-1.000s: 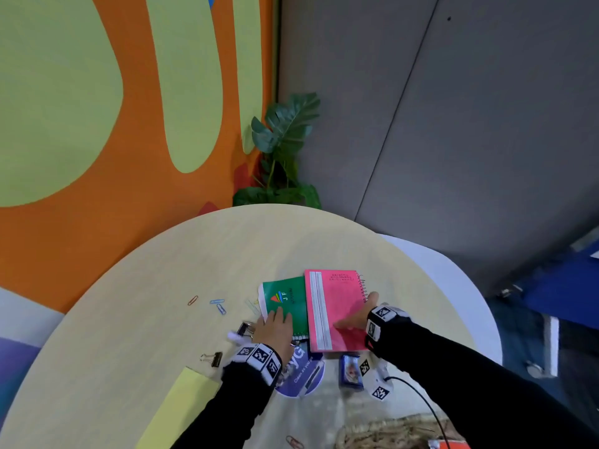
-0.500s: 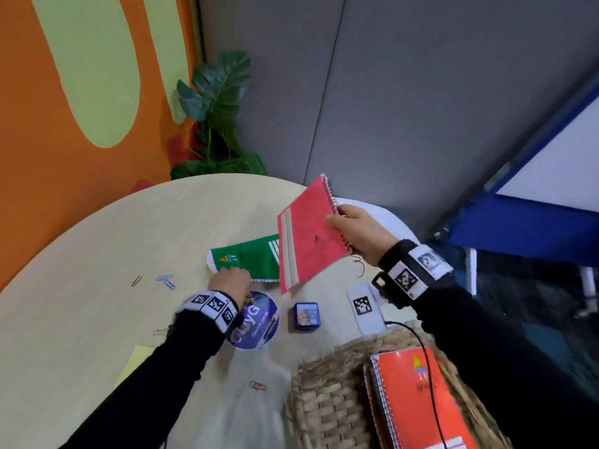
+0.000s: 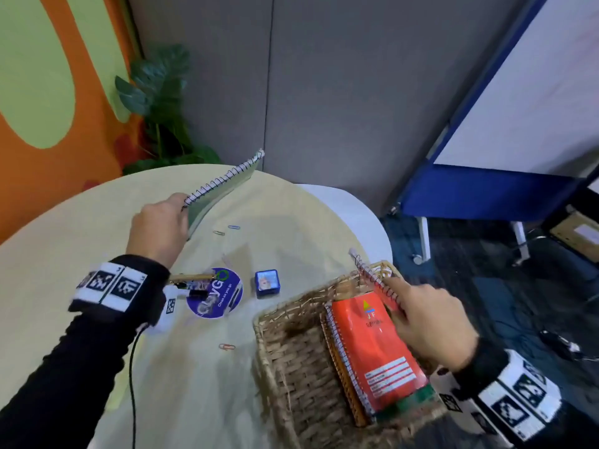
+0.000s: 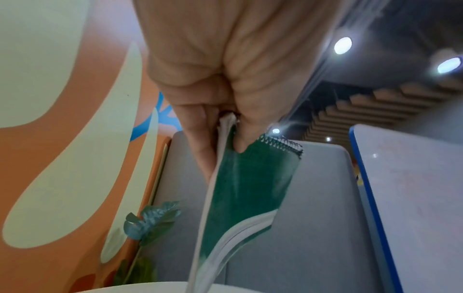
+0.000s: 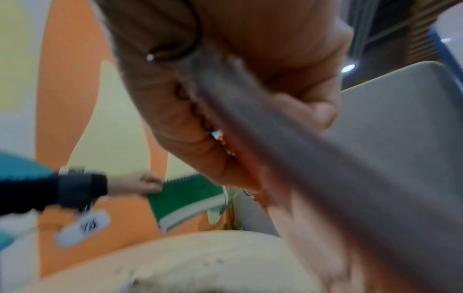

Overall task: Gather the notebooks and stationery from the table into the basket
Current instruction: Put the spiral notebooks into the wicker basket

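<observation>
My left hand pinches a green spiral notebook by its corner and holds it tilted above the table. In the left wrist view the thumb and fingers of that hand clamp the green cover. My right hand grips a pink spiral notebook on edge, its lower part inside the wicker basket. An orange notebook lies in the basket. The right wrist view shows the pink notebook blurred in my grip.
On the table lie a round purple sticker, a small blue box, loose paper clips and a pen-like item. The basket stands at the table's near right edge. Behind the table stands a plant, with chairs on the floor at right.
My right hand carried the pink notebook from above the table down into the basket. My left hand picked the green notebook up off the table.
</observation>
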`<state>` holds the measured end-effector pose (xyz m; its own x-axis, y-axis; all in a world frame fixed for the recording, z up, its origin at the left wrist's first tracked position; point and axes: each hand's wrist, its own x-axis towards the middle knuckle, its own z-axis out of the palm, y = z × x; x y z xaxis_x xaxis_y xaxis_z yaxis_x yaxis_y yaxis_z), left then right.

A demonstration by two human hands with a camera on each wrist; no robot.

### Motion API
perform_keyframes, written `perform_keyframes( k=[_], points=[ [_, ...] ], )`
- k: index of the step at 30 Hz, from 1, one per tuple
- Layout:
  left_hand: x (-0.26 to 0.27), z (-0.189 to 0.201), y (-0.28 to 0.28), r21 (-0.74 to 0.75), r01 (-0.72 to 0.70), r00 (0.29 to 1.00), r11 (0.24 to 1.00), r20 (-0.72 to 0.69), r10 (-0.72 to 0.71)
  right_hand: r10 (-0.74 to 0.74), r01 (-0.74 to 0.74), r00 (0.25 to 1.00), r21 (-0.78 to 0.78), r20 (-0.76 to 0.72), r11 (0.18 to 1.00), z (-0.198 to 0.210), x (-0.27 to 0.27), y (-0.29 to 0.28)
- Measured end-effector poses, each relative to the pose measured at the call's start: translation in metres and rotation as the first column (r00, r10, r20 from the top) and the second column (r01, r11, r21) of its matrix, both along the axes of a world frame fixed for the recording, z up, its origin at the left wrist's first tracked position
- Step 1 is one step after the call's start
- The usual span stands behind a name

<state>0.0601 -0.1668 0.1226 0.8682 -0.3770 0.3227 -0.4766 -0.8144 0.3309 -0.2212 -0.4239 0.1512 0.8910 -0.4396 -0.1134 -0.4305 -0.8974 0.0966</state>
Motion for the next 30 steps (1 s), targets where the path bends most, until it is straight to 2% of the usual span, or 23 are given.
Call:
perform_keyframes(
  k=[2, 4, 6, 8, 12, 14, 16, 17, 18, 20, 22, 25, 26, 27, 28, 30],
  points=[
    [-0.023, 0.004, 0.005, -0.136, 0.033, 0.999, 0.990, 0.024, -0.030, 0.018, -0.022, 0.996, -0.046, -0.087, 0.999, -0.025, -0.007, 0.012],
    [-0.048, 0.004, 0.009, -0.201, 0.108, 0.988, 0.974, 0.127, -0.083, 0.027, -0.036, 0.971, -0.037, -0.237, 0.999, -0.059, -0.009, 0.018],
    [-0.075, 0.001, 0.014, -0.152, 0.215, 0.941, 0.965, 0.296, -0.163, 0.062, -0.054, 0.938, 0.034, -0.341, 0.998, -0.090, -0.010, 0.025],
    [-0.095, -0.010, 0.020, -0.116, 0.337, 0.877, 0.934, 0.399, -0.267, 0.094, -0.050, 0.917, 0.124, -0.388, 0.991, -0.111, -0.009, 0.029],
    [-0.119, -0.021, 0.035, -0.043, 0.491, 0.786, 0.870, 0.452, -0.421, 0.107, 0.024, 0.900, 0.292, -0.423, 0.956, -0.117, 0.004, 0.010],
    [-0.129, -0.019, 0.040, 0.017, 0.537, 0.739, 0.843, 0.473, -0.480, 0.098, 0.074, 0.934, 0.456, -0.343, 0.887, -0.105, 0.014, -0.004],
    [-0.137, -0.014, 0.043, 0.052, 0.590, 0.695, 0.806, 0.475, -0.540, 0.039, 0.097, 0.979, 0.624, -0.201, 0.776, -0.083, 0.027, -0.012],
    [-0.141, -0.010, 0.044, 0.069, 0.619, 0.667, 0.782, 0.480, -0.570, -0.020, 0.108, 0.991, 0.711, -0.131, 0.695, -0.075, 0.034, -0.015],
    [-0.145, -0.005, 0.045, 0.093, 0.642, 0.638, 0.761, 0.487, -0.597, -0.066, 0.104, 0.995, 0.807, -0.081, 0.581, -0.066, 0.040, -0.017],
    [-0.155, 0.007, 0.045, 0.140, 0.679, 0.578, 0.721, 0.504, -0.642, -0.079, 0.098, 0.994, 0.942, -0.077, 0.320, -0.056, 0.050, -0.017],
    [-0.163, 0.018, 0.041, 0.176, 0.718, 0.509, 0.673, 0.527, -0.681, -0.012, 0.099, 0.995, 0.988, -0.098, 0.117, -0.048, 0.054, -0.011],
    [-0.167, 0.024, 0.031, 0.211, 0.759, 0.430, 0.616, 0.547, -0.718, 0.089, 0.068, 0.994, 0.996, -0.063, -0.061, -0.040, 0.052, -0.003],
    [-0.166, 0.022, 0.027, 0.213, 0.758, 0.434, 0.617, 0.542, -0.720, 0.114, 0.050, 0.993, 0.991, -0.036, -0.123, -0.040, 0.050, -0.005],
    [-0.164, 0.017, 0.025, 0.203, 0.744, 0.468, 0.636, 0.520, -0.714, 0.120, 0.040, 0.993, 0.981, -0.017, -0.187, -0.040, 0.046, -0.008],
    [-0.160, 0.011, 0.023, 0.184, 0.712, 0.534, 0.677, 0.485, -0.693, 0.098, 0.028, 0.995, 0.972, -0.005, -0.233, -0.039, 0.041, -0.012],
    [-0.150, -0.005, 0.024, 0.112, 0.586, 0.725, 0.802, 0.371, -0.581, -0.035, -0.051, 0.998, 0.964, 0.043, -0.263, -0.037, 0.030, -0.021]
  ],
)
